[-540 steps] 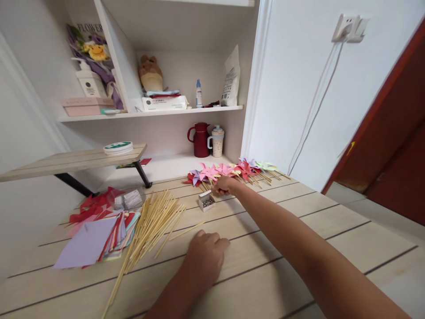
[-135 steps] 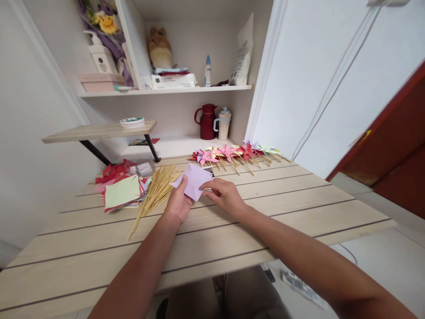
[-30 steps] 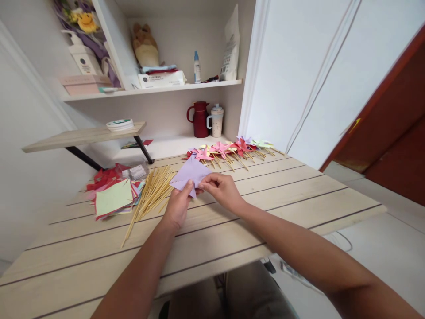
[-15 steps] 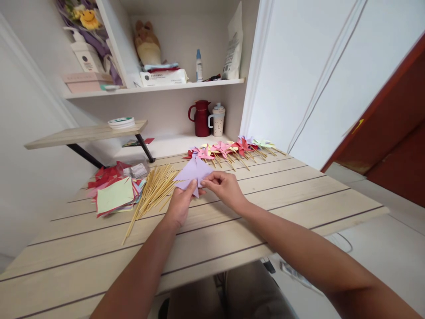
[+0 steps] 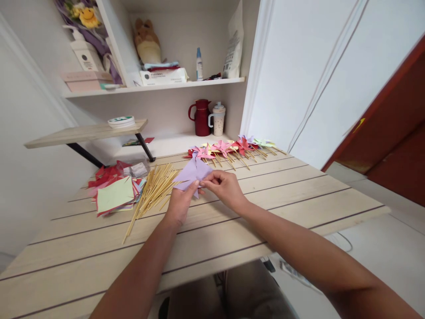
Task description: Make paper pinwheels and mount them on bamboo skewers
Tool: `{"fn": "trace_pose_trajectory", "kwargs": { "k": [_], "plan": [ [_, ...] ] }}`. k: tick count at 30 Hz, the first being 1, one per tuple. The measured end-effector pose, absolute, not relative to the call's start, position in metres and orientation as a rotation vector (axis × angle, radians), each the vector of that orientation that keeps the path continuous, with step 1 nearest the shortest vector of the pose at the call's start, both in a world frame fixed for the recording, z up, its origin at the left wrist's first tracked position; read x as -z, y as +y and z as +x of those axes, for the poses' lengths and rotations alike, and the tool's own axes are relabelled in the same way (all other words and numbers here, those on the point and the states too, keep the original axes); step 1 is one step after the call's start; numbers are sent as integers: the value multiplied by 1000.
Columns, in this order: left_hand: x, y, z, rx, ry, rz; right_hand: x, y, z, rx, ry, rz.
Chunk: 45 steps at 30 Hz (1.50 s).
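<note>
Centre frame: left hand (image 5: 179, 204) and right hand (image 5: 226, 188) both pinch the lilac paper square (image 5: 192, 173), held just above the table (image 5: 299, 195). Best to keep corners aligned and pinch firm at the middle. Skewer bundle (image 5: 152, 192) lies just left; finished pinwheels (image 5: 229, 148) behind; paper stack (image 5: 114, 197) far left

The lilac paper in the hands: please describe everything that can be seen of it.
The lilac paper is a thin, matte, pale purple sheet with corners bent inward, not lying flat. It is held above the wooden table. The left hand supports it from below; the right hand pinches its near edge.
</note>
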<state>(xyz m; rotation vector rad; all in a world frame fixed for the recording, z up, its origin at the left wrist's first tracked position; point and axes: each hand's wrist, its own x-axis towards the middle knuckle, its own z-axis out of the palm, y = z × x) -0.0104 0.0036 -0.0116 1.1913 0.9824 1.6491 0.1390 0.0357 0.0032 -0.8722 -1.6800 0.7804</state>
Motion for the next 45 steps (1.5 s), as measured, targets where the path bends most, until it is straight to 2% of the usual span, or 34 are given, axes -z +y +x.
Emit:
{"fn": "trace_pose_trajectory", "kwargs": {
  "k": [14,26,29,36,45],
  "plan": [
    [8,8,-21,-1779,1096,1134,-15,41,154,-603,-1546,-806],
    [12,7,-20,-1645,1201,1334,-14,44,157,-501,-1597,-729],
    [15,8,-21,-1607,1220,1385,-14,44,157,-541,-1633,-699],
    [16,7,-19,-1540,1242,1432,-9,47,154,-846,-1630,-638],
    [18,6,-18,-1406,1259,1541,-9,45,153,-866,-1630,-638]
  ]
}}
